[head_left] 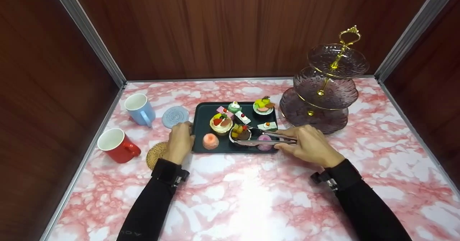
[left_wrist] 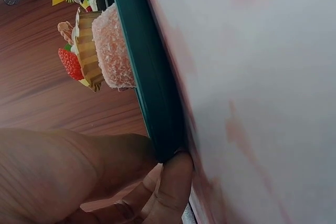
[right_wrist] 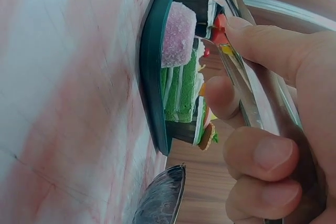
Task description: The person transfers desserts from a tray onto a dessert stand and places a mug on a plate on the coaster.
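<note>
At its left edge, a dark green tray [head_left: 202, 120] is pinched between the thumb and fingers of my left hand [head_left: 179, 142]. My right hand [head_left: 311, 145] grips metal tongs [head_left: 285, 141], whose tips stand around a fruit-topped tartlet [head_left: 240, 131] in a dark cup near the tray's front. A purple coconut-coated sweet [right_wrist: 178, 35] sits under the tongs' arms in the head view. To the left are a cream tart with strawberry [head_left: 221, 124] and a peach-coloured sweet [head_left: 210, 141]. Small cake slices [head_left: 267, 126] and a fruit cup [head_left: 263, 106] lie further back and right.
A three-tier glass stand [head_left: 312, 120] with a gold handle rises at the back right. On the left stand a blue mug [head_left: 138, 109] and a red mug [head_left: 118, 145]. A grey-blue coaster [head_left: 175, 117] and a woven coaster [head_left: 155, 156] lie beside them. Wooden panels [head_left: 230, 28] enclose the table.
</note>
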{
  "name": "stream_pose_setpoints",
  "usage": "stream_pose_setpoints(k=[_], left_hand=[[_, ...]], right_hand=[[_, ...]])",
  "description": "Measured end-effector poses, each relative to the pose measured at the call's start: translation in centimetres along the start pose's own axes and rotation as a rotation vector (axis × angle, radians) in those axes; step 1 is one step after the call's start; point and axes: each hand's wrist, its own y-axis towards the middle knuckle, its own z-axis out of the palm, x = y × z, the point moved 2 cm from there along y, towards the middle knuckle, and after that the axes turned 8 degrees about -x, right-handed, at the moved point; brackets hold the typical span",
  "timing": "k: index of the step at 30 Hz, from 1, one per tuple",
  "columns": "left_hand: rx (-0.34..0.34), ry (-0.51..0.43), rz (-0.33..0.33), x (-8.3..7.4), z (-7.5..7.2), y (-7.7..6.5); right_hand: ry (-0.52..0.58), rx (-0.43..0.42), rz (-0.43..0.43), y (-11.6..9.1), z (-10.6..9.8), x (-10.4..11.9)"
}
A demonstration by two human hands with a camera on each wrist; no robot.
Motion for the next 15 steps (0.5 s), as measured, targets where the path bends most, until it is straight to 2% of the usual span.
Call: stream_pose_setpoints(k=[6, 15], left_hand=[[-0.002, 0.017, -0.005, 0.03, 0.03, 0.0], [0.035, -0.021, -0.057, 0.3, -0.01, 0.26]], right_hand=[[-0.002, 0.006, 0.007, -0.03, -0.04, 0.08], [-0.018, 0.005, 0.025, -0.12, -0.56, -0.01]])
